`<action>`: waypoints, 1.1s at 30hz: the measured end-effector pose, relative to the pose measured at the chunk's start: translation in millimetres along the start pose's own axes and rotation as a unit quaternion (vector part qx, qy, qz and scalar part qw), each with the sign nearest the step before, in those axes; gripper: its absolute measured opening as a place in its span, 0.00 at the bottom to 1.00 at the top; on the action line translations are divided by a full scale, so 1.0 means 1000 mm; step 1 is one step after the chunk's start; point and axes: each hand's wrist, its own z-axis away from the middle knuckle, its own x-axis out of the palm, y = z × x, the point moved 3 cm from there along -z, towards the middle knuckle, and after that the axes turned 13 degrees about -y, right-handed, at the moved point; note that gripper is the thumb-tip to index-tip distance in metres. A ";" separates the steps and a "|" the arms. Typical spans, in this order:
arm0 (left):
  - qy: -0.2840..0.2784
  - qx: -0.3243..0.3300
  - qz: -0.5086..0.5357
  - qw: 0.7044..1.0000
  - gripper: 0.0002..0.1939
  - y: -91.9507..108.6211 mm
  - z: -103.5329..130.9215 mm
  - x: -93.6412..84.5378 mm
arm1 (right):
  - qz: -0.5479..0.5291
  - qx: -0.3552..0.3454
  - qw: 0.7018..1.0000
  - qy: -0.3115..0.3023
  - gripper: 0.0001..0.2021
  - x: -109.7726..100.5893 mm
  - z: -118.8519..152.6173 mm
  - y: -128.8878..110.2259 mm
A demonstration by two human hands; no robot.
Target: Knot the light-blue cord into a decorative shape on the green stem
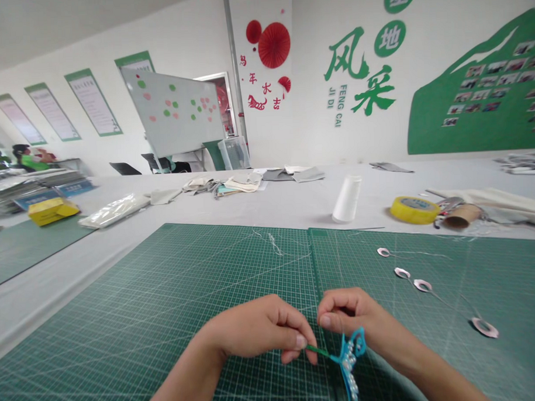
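My left hand [265, 329] pinches the thin green stem [319, 351] of a blue beaded ornament between thumb and fingertips. The blue ornament [348, 361], petal-like with white pearl beads, points to the right over the cutting mat [235, 277]. Just above it, my right hand [357, 311] is closed, thumb against curled forefinger. Whatever lies in that pinch is too fine to make out. On the mat to the right lie several small pale rings with thin stems, among them one ring [422, 286] and another at the far right [485, 327].
Loose white thread [274, 244] lies on the mat. Behind the mat stand a white cone [347, 199], a yellow tape roll [414, 210] and a cardboard tube [461, 216]. Fabric pieces [243, 182] lie farther back. At left are a yellow box [52, 211] and a clear-wrapped packet [114, 210].
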 end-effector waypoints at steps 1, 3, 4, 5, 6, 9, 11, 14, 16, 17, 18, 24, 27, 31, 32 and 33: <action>-0.005 -0.005 -0.007 1.000 0.11 -0.001 0.000 0.001 | 0.004 0.000 1.000 -0.006 0.17 0.000 0.001 0.000; -0.013 -0.021 -0.028 0.999 0.11 -0.001 0.000 0.002 | 0.016 0.001 1.000 -0.013 0.18 -0.001 0.002 -0.001; -0.014 -0.031 -0.042 0.999 0.11 -0.001 0.000 0.002 | 0.022 0.002 1.000 -0.016 0.19 -0.001 0.002 -0.001; -0.013 -0.041 -0.056 0.997 0.11 -0.001 0.000 0.002 | 0.029 0.004 0.999 -0.019 0.19 -0.001 0.003 -0.001; -0.013 -0.051 -0.070 0.996 0.12 -0.001 0.000 0.002 | 0.037 0.004 0.999 -0.023 0.19 -0.001 0.003 -0.002; 0.007 -0.080 -0.105 0.991 0.12 -0.002 -0.001 0.002 | 0.076 0.004 0.997 -0.020 0.16 0.000 0.004 -0.003; 0.031 -0.100 -0.127 0.986 0.13 -0.003 -0.002 0.000 | 0.124 0.005 0.992 0.008 0.13 0.002 0.005 -0.007; 0.065 -0.111 -0.149 0.980 0.13 -0.005 -0.003 -0.002 | 0.224 -0.004 0.972 0.078 0.10 0.005 0.008 -0.018; 0.090 -0.114 -0.162 0.976 0.13 -0.006 -0.002 -0.004 | 0.293 -0.020 0.950 0.110 0.10 0.009 0.010 -0.025; 0.106 -0.117 -0.170 0.973 0.13 -0.007 -0.002 -0.005 | 0.323 -0.029 0.939 0.118 0.10 0.012 0.012 -0.028; 0.124 -0.120 -0.177 0.969 0.13 -0.007 -0.002 -0.006 | 0.349 -0.039 0.928 0.122 0.10 0.014 0.013 -0.030; 0.225 -0.110 -0.200 0.947 0.12 -0.004 -0.002 -0.012 | 0.406 -0.079 0.901 0.131 0.11 0.022 0.014 -0.030; 0.270 -0.068 -0.175 0.944 0.13 -0.001 -0.003 -0.016 | 0.415 -0.073 0.896 0.140 0.12 0.021 0.013 -0.028; 0.309 -0.022 -0.089 0.947 0.12 0.000 -0.001 -0.019 | 0.382 -0.064 0.911 0.140 0.13 0.020 0.013 -0.026; 0.315 -0.020 -0.066 0.947 0.10 0.001 -0.001 -0.019 | 0.368 -0.066 0.917 0.137 0.13 0.020 0.013 -0.026; 0.317 -0.020 -0.042 0.947 0.08 0.001 0.000 -0.019 | 0.355 -0.069 0.923 0.133 0.12 0.020 0.013 -0.026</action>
